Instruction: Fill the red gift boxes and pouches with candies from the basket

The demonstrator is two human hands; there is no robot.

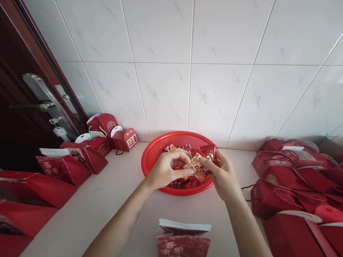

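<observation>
Left hand [168, 167] nearly closed, pinching the packet [196, 160]; right hand [222, 173] half curled, thumb clamped on it too! Basket [152, 159] right beneath them, bag [182, 251] nearer the wearer.

**most likely a room in a home**

this looks like a home, though which room cannot be told. large, glossy white tiles with grey veining cover the wall [164, 24]. at the left stands a dark red-brown door [3, 84] with a metal lever handle [45, 106], an ordinary household fitting. a pale surface [102, 195] has its far edge close to the wall, and near that edge sits a red plastic basket [145, 158] of domestic kind. red paper boxes [90, 158] line the left edge, and more red boxes [295, 241] crowd the right.
</observation>
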